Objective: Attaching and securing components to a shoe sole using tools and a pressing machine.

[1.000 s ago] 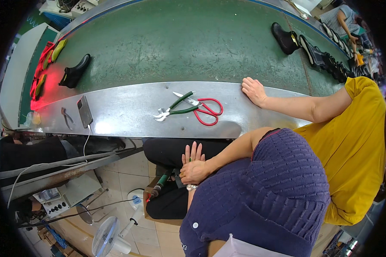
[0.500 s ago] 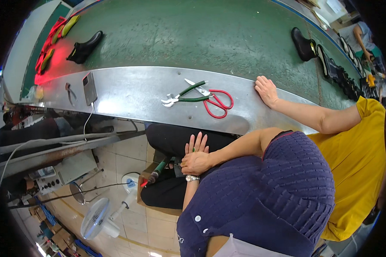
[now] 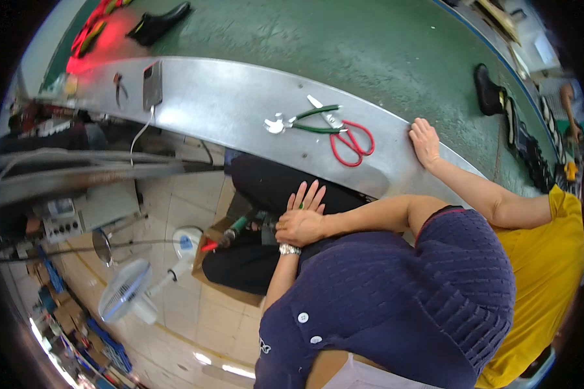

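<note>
Both my hands rest together over my lap, below the bench's front edge. My left hand (image 3: 307, 196) lies flat with its fingers stretched out. It wears a green-stoned ring, and a silver watch (image 3: 289, 249) sits at its wrist. Across the back of it lies my right hand (image 3: 300, 227), its fingers curled around it. Beyond them, on the metal strip, lie green-handled nippers (image 3: 315, 131) with open jaws. They cross over red-handled scissors (image 3: 352, 144); neither hand touches these tools.
On the metal strip (image 3: 214, 91) lie a phone (image 3: 152, 85) with a white cable and small pliers (image 3: 120, 89). Black shoes (image 3: 159, 24) stand on the green surface. At right, a yellow-sleeved co-worker's hand (image 3: 424, 141) rests on the strip. A fan (image 3: 128, 290) stands lower left.
My view has tilted and turned, so the bench and tools appear higher and farther right. My hands keep the same clasp, and the tools lie as before.
</note>
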`<move>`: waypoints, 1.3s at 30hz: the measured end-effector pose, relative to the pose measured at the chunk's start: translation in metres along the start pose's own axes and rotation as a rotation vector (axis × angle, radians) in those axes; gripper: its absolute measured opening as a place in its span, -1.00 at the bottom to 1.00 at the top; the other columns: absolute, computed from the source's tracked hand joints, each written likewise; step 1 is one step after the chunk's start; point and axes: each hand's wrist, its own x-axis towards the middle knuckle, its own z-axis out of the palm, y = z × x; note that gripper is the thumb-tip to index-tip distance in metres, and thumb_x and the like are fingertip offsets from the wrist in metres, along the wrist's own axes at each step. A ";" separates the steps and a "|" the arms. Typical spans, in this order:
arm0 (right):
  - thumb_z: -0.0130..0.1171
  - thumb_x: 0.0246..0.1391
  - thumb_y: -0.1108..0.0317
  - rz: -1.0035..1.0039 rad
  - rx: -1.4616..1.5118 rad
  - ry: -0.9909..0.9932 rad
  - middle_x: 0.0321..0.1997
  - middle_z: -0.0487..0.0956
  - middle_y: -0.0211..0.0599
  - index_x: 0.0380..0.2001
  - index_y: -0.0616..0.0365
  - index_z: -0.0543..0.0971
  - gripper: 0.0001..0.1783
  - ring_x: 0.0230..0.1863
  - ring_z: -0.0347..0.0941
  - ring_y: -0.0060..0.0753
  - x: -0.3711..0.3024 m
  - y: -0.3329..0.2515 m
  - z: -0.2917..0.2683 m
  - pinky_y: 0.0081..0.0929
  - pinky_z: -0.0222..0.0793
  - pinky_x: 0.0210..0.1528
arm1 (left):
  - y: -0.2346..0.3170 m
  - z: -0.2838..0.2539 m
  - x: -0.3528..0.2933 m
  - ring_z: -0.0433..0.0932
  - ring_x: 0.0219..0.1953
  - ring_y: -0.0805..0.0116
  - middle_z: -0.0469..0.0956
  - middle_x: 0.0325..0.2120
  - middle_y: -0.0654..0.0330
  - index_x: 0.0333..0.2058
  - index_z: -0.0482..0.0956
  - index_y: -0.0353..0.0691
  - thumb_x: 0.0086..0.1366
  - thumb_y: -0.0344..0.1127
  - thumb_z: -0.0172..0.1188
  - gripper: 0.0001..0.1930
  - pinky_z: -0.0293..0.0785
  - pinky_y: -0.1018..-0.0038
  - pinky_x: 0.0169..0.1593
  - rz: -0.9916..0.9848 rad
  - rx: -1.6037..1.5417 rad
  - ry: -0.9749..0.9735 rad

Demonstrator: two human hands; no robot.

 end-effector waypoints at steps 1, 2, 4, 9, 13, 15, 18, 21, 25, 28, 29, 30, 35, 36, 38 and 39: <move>-0.06 0.16 0.05 -0.041 0.017 0.063 -0.03 0.52 -0.04 -0.02 -0.08 0.55 -0.60 0.07 0.37 0.09 -0.004 0.000 0.000 0.08 0.15 0.15 | 0.001 -0.002 0.002 -0.16 0.43 0.36 -0.06 0.39 0.42 0.34 0.07 0.19 0.41 0.00 -0.26 -0.46 -0.34 0.23 0.41 -0.002 0.000 -0.007; -0.05 0.16 0.05 -0.081 0.035 0.129 -0.05 0.55 -0.03 -0.03 -0.08 0.58 -0.60 0.05 0.40 0.10 -0.011 0.002 0.000 0.09 0.18 0.15 | 0.001 -0.005 0.003 -0.10 0.42 0.34 0.01 0.37 0.42 0.32 0.12 0.20 0.39 0.00 -0.21 -0.47 -0.32 0.23 0.41 -0.001 0.003 -0.014; -0.04 0.15 0.05 -0.142 0.066 0.271 -0.08 0.61 -0.02 -0.06 -0.09 0.63 -0.59 0.03 0.47 0.12 -0.017 0.002 0.000 0.10 0.23 0.13 | 0.002 -0.005 0.003 -0.12 0.42 0.35 -0.02 0.38 0.42 0.33 0.11 0.20 0.39 0.01 -0.22 -0.46 -0.35 0.22 0.41 -0.013 0.035 -0.009; 0.05 0.13 0.24 -0.128 0.284 0.184 -0.24 0.61 -0.15 -0.07 0.10 0.52 -0.68 -0.16 0.55 -0.24 -0.042 0.014 -0.091 -0.40 0.43 -0.10 | 0.003 -0.011 0.003 -0.13 0.41 0.30 -0.04 0.37 0.31 0.30 0.11 0.12 0.38 -0.02 -0.20 -0.47 -0.22 0.25 0.39 -0.024 -0.181 -0.001; 0.09 0.17 0.26 0.170 0.689 0.873 -0.14 0.64 -0.16 0.06 0.12 0.50 -0.61 -0.11 0.57 -0.25 -0.023 0.078 -0.150 -0.34 0.45 -0.03 | 0.004 -0.011 0.003 0.10 0.35 0.27 0.21 0.29 0.33 0.20 0.36 0.08 0.30 -0.16 0.05 -0.53 0.00 0.27 0.33 -0.058 -0.441 0.180; 0.11 0.16 0.26 0.143 0.343 1.222 -0.17 0.65 -0.21 0.05 0.14 0.50 -0.60 -0.11 0.56 -0.30 -0.021 0.094 -0.164 -0.36 0.45 -0.02 | 0.004 -0.010 0.006 0.10 0.35 0.28 0.20 0.30 0.33 0.20 0.35 0.08 0.30 -0.16 0.05 -0.53 -0.01 0.26 0.33 -0.065 -0.444 0.185; 0.13 0.16 0.24 0.078 0.683 1.056 -0.12 0.63 -0.26 0.05 0.15 0.50 -0.60 -0.09 0.54 -0.39 -0.028 0.093 -0.179 -0.42 0.42 0.00 | 0.002 -0.010 0.004 0.08 0.36 0.28 0.17 0.31 0.33 0.22 0.34 0.07 0.30 -0.16 0.04 -0.51 -0.03 0.27 0.34 -0.065 -0.443 0.173; 0.10 0.15 0.33 -0.068 0.713 0.116 0.03 0.58 -0.27 0.06 0.16 0.50 -0.60 0.03 0.49 -0.37 -0.039 0.076 -0.162 -0.43 0.35 0.11 | 0.000 -0.009 0.004 0.08 0.37 0.28 0.16 0.32 0.33 0.22 0.33 0.08 0.31 -0.15 0.03 -0.51 -0.05 0.28 0.35 -0.063 -0.448 0.150; 0.06 0.11 0.44 0.089 0.513 1.174 -0.09 0.63 -0.31 -0.06 0.12 0.59 -0.68 -0.09 0.55 -0.44 -0.025 0.107 -0.156 -0.45 0.40 0.04 | 0.005 -0.013 0.010 0.10 0.36 0.29 0.17 0.31 0.34 0.22 0.34 0.08 0.31 -0.15 0.03 -0.52 -0.04 0.28 0.34 -0.048 -0.441 0.161; 0.08 0.09 0.44 0.183 0.764 0.644 -0.10 0.63 -0.33 -0.08 0.09 0.60 -0.70 -0.15 0.56 -0.47 -0.028 0.092 -0.165 -0.47 0.46 -0.08 | 0.000 -0.008 0.003 0.12 0.35 0.27 0.20 0.30 0.34 0.20 0.37 0.09 0.30 -0.16 0.05 -0.53 -0.02 0.25 0.33 -0.074 -0.456 0.152; 0.13 0.06 0.44 0.123 0.774 0.565 -0.20 0.63 -0.34 -0.10 0.08 0.61 -0.70 -0.27 0.56 -0.48 -0.029 0.081 -0.159 -0.51 0.47 -0.20 | 0.001 -0.008 0.001 0.13 0.34 0.25 0.23 0.29 0.33 0.19 0.39 0.09 0.29 -0.17 0.07 -0.53 -0.02 0.23 0.32 -0.086 -0.475 0.155; 0.16 0.03 0.44 -0.033 0.493 0.652 -0.33 0.58 -0.32 -0.15 0.07 0.61 -0.73 -0.32 0.53 -0.41 -0.024 0.080 -0.145 -0.47 0.44 -0.25 | 0.002 -0.008 0.004 0.13 0.34 0.25 0.23 0.29 0.33 0.19 0.39 0.09 0.29 -0.17 0.07 -0.53 -0.02 0.23 0.32 -0.074 -0.477 0.159; 0.21 -0.03 0.42 0.040 0.486 0.767 -0.42 0.46 -0.32 -0.21 0.06 0.58 -0.76 -0.34 0.45 -0.28 -0.024 0.071 -0.126 -0.35 0.36 -0.27 | 0.001 -0.007 0.007 0.12 0.35 0.26 0.21 0.29 0.32 0.20 0.36 0.07 0.30 -0.15 0.05 -0.52 0.02 0.26 0.31 -0.061 -0.447 0.164; 0.21 -0.04 0.40 0.032 0.431 0.725 -0.42 0.47 -0.32 -0.19 0.06 0.56 -0.73 -0.32 0.45 -0.25 -0.025 0.072 -0.125 -0.32 0.36 -0.25 | 0.000 -0.008 0.007 0.13 0.34 0.26 0.21 0.29 0.33 0.20 0.36 0.07 0.30 -0.15 0.05 -0.52 0.02 0.26 0.31 -0.058 -0.449 0.167; 0.22 -0.04 0.39 0.054 0.489 0.690 -0.44 0.47 -0.32 -0.15 0.05 0.55 -0.69 -0.33 0.45 -0.24 -0.030 0.070 -0.131 -0.31 0.36 -0.25 | 0.002 -0.010 0.007 0.13 0.34 0.27 0.22 0.29 0.33 0.20 0.37 0.09 0.29 -0.16 0.07 -0.53 0.01 0.25 0.31 -0.073 -0.461 0.145; 0.23 -0.04 0.37 0.078 0.539 0.656 -0.45 0.47 -0.31 -0.11 0.05 0.53 -0.65 -0.33 0.45 -0.23 -0.031 0.068 -0.135 -0.30 0.36 -0.25 | 0.002 -0.011 0.006 0.14 0.34 0.27 0.23 0.28 0.34 0.19 0.39 0.11 0.29 -0.17 0.08 -0.53 -0.01 0.23 0.32 -0.084 -0.473 0.130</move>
